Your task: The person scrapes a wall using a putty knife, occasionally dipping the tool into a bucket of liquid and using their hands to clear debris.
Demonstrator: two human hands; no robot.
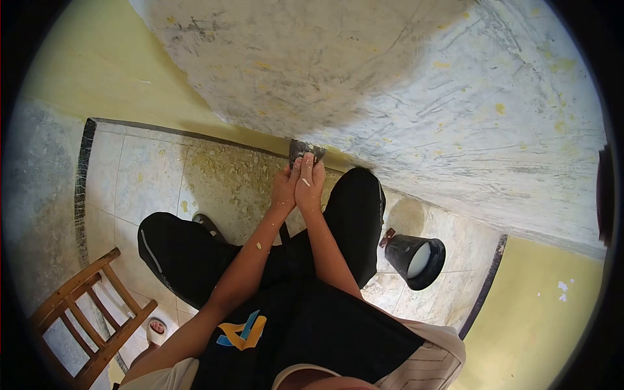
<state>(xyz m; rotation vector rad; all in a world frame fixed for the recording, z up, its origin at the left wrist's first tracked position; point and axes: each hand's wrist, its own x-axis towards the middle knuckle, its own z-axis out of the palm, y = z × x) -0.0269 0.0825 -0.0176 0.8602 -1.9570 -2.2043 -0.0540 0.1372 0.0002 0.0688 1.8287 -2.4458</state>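
Observation:
My left hand [284, 187] and my right hand [309, 184] are pressed close together around a wide dark scraper [305, 147]. Fingers of both lie along the back of its blade, and its handle is mostly hidden under them. The blade's front edge meets the bottom strip of the wall [273, 84], where yellow paint borders a scraped, grey-white patch. Pale flakes cling to my hands and forearms. Yellow paint chips [227, 175] cover the floor to the left of my hands.
A black bucket [401, 252] with whitish contents stands right of my knee, a small reddish-brown object [388, 236] beside it. At lower left is a wooden ladder-like frame [84, 312], near a foot in a pale slipper [156, 330]. My bent knees flank my arms.

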